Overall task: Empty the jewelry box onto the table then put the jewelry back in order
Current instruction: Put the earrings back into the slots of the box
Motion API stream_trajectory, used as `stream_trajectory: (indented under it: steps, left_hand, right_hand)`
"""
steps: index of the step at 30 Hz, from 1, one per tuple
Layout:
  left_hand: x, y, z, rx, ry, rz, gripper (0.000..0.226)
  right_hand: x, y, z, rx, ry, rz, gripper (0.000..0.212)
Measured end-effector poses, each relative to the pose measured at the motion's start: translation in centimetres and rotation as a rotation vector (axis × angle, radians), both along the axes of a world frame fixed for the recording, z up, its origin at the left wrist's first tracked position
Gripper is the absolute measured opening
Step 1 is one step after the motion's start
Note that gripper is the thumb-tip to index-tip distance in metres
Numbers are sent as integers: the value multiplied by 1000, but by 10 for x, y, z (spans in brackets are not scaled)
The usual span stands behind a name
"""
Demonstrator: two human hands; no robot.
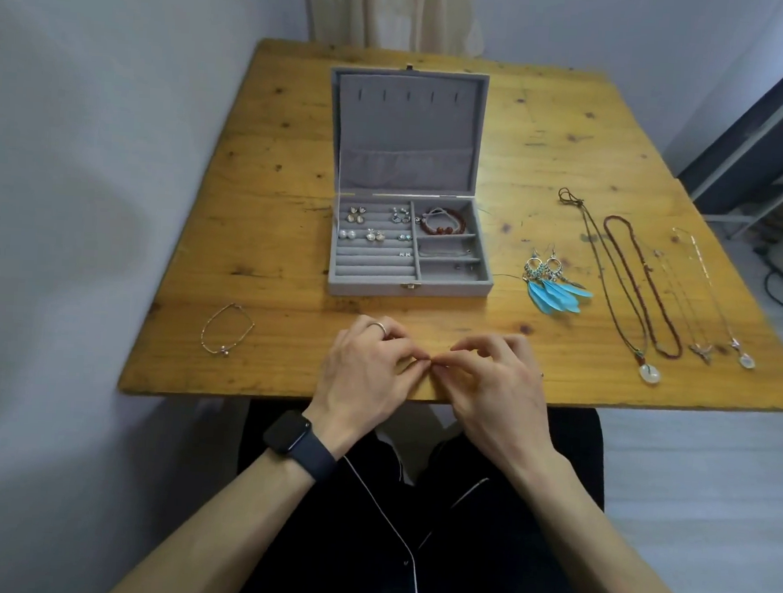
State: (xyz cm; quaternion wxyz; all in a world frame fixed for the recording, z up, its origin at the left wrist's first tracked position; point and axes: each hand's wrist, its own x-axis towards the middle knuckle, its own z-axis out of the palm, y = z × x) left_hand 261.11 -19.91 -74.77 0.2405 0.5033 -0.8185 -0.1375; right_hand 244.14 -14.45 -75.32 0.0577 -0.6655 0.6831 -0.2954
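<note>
left hand and right hand pinch a tiny piece near jewelry box

An open jewelry box sits mid-table, its lid raised behind it. Stud earrings lie in its left half, and a bracelet lies in the rear right compartment. Right of the box lie feather earrings, then necklaces side by side. A loose bracelet lies front left. The left hand and right hand meet fingertip to fingertip before the box.
</note>
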Motion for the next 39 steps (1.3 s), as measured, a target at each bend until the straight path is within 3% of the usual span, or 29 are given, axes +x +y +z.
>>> stream_trajectory:
  steps: [5,13,20,30,35,39]
  left_hand:
    - [4,-7,4,86,50,-12,11]
    - [27,-68,32,133,256,127,12]
    - [31,-118,34,213,130,214,12]
    - [23,-135,29,240,4,240,17]
    - [20,-135,27,229,-17,261,19]
    - [22,-137,24,268,91,303,22]
  right_hand:
    - [-1,-6,2,8,55,26,6]
    - [-3,-56,25,-44,-164,54,6]
    - [14,-123,30,-8,-213,49,12]
    - [27,-154,23,110,-52,55,14]
    - [27,-161,24,119,-43,80,14]
    - [29,-167,29,184,-21,78,15]
